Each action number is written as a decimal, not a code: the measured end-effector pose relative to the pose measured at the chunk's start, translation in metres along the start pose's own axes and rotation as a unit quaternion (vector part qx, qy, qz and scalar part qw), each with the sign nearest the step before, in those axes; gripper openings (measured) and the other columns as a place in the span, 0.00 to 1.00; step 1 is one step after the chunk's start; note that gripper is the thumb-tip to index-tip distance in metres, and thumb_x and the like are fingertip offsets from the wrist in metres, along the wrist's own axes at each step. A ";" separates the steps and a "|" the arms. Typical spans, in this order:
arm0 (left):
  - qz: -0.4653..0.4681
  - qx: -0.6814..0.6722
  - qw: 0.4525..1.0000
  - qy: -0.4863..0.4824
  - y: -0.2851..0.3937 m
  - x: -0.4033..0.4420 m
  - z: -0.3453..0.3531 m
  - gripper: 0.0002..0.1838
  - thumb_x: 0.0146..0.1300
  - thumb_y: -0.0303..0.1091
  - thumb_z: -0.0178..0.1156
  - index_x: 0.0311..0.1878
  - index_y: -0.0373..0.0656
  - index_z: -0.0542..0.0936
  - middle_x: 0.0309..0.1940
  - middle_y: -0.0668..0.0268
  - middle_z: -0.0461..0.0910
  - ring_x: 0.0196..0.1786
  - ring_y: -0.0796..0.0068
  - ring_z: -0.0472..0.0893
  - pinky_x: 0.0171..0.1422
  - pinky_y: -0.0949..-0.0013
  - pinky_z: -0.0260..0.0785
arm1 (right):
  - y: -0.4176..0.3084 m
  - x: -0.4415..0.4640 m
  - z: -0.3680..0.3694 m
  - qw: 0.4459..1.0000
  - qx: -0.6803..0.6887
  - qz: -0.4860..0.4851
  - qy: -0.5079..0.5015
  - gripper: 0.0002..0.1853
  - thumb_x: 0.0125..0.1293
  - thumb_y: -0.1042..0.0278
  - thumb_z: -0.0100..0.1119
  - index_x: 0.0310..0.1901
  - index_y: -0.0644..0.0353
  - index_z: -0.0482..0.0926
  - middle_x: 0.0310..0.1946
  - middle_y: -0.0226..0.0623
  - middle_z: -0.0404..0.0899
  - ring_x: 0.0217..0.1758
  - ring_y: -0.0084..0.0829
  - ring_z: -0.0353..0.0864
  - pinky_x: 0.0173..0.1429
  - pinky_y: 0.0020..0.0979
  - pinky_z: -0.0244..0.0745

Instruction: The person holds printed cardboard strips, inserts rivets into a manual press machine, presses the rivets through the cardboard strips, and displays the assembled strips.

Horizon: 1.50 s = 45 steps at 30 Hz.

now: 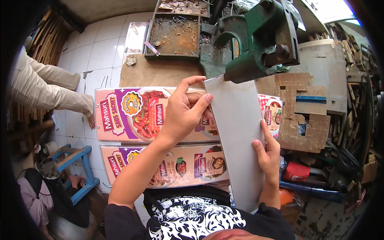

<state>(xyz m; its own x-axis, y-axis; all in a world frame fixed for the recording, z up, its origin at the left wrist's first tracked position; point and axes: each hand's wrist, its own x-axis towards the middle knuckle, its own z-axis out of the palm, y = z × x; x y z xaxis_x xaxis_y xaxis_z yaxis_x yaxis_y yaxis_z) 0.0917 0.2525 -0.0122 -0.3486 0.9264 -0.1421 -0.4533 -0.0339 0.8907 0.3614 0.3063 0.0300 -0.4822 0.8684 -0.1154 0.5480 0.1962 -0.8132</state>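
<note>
A long, plain grey sheet (236,128) slants across the middle, its far end under the green cast-metal press (250,44). My left hand (188,110) pinches its left edge near the press, thumb and fingers closed on it. Along the right edge, my right hand (268,154) grips the sheet with thumb on top and fingers at the side. Left of the sheet lie two glossy printed "Mahsuri" strips, an upper one (116,120) and a lower one (136,168) nearer my body. My left forearm crosses over both and hides part of them.
A rusty metal tray (176,36) with small bits sits left of the press; a pink-and-white lighter (152,49) rests by its edge. Cut cardboard (304,132) lies at right. Another person's legs (56,86) and a blue stool (82,160) are at left.
</note>
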 end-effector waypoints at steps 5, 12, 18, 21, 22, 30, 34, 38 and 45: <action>0.004 0.003 1.000 -0.007 -0.003 0.001 -0.003 0.23 0.70 0.25 0.59 0.64 0.33 0.64 0.30 0.59 0.84 0.29 0.78 0.83 0.33 0.77 0.74 | 0.002 0.000 0.002 1.000 -0.006 -0.011 0.006 0.31 0.64 0.78 0.62 0.68 0.71 0.66 0.56 0.55 0.80 0.58 0.32 0.80 0.62 0.29 0.71; 0.004 0.003 1.000 -0.004 -0.003 0.001 -0.002 0.23 0.69 0.25 0.59 0.64 0.33 0.64 0.29 0.59 0.84 0.28 0.78 0.83 0.33 0.78 0.73 | 0.002 0.000 0.003 1.000 0.015 0.006 0.003 0.31 0.64 0.78 0.61 0.68 0.71 0.66 0.56 0.55 0.80 0.58 0.31 0.80 0.62 0.29 0.71; 0.005 0.013 1.000 -0.002 0.001 0.000 0.000 0.23 0.70 0.26 0.58 0.64 0.32 0.64 0.30 0.58 0.85 0.28 0.78 0.82 0.33 0.77 0.74 | 0.002 -0.002 0.003 1.000 0.005 0.006 0.002 0.31 0.64 0.78 0.62 0.69 0.69 0.67 0.58 0.56 0.78 0.61 0.32 0.78 0.64 0.29 0.69; 0.020 0.008 1.000 -0.008 -0.001 0.001 0.000 0.23 0.70 0.26 0.58 0.64 0.31 0.64 0.31 0.57 0.85 0.28 0.78 0.82 0.33 0.77 0.75 | 0.004 -0.002 0.003 1.000 0.018 0.006 -0.001 0.31 0.64 0.77 0.62 0.69 0.68 0.67 0.61 0.56 0.77 0.63 0.34 0.77 0.66 0.30 0.68; 0.022 0.011 1.000 -0.008 -0.002 0.001 -0.001 0.23 0.70 0.26 0.58 0.64 0.31 0.64 0.31 0.57 0.85 0.28 0.78 0.82 0.33 0.77 0.75 | 0.005 -0.002 0.002 1.000 0.012 0.003 -0.002 0.31 0.64 0.77 0.62 0.69 0.68 0.67 0.61 0.56 0.76 0.64 0.35 0.77 0.67 0.30 0.68; 0.028 0.025 0.999 -0.007 -0.004 -0.001 -0.002 0.23 0.70 0.27 0.58 0.64 0.31 0.64 0.31 0.57 0.85 0.27 0.78 0.83 0.33 0.77 0.75 | 0.002 -0.004 0.001 1.000 0.005 -0.013 0.005 0.30 0.64 0.76 0.63 0.68 0.68 0.67 0.61 0.54 0.76 0.64 0.36 0.77 0.67 0.32 0.68; 0.034 0.018 0.999 0.001 -0.004 -0.001 -0.001 0.23 0.70 0.28 0.59 0.64 0.32 0.64 0.31 0.57 0.85 0.27 0.78 0.83 0.33 0.77 0.75 | 0.003 -0.002 0.001 1.000 -0.001 -0.028 0.007 0.30 0.64 0.76 0.63 0.68 0.67 0.68 0.60 0.55 0.77 0.63 0.36 0.78 0.66 0.31 0.69; 0.042 0.010 0.999 0.012 -0.005 0.001 0.001 0.23 0.70 0.28 0.59 0.64 0.32 0.64 0.31 0.58 0.85 0.27 0.79 0.82 0.33 0.78 0.75 | 0.006 0.001 0.002 0.999 0.028 -0.018 0.009 0.30 0.64 0.76 0.63 0.68 0.67 0.68 0.60 0.56 0.77 0.63 0.36 0.78 0.66 0.32 0.69; 0.033 0.022 0.999 0.005 -0.006 0.001 0.000 0.23 0.70 0.27 0.59 0.64 0.32 0.65 0.31 0.58 0.85 0.27 0.79 0.82 0.33 0.78 0.75 | 0.011 -0.001 0.003 1.000 0.010 -0.011 0.005 0.30 0.65 0.76 0.63 0.68 0.68 0.68 0.61 0.57 0.76 0.64 0.35 0.77 0.66 0.31 0.69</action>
<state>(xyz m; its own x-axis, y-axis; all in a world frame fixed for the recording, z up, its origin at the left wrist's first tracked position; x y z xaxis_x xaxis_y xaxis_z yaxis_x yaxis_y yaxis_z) 0.0937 0.2535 -0.0177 -0.3858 0.9185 -0.0864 -0.3928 -0.0789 0.9162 0.3664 0.3063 0.0193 -0.4865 0.8688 -0.0917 0.5241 0.2063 -0.8263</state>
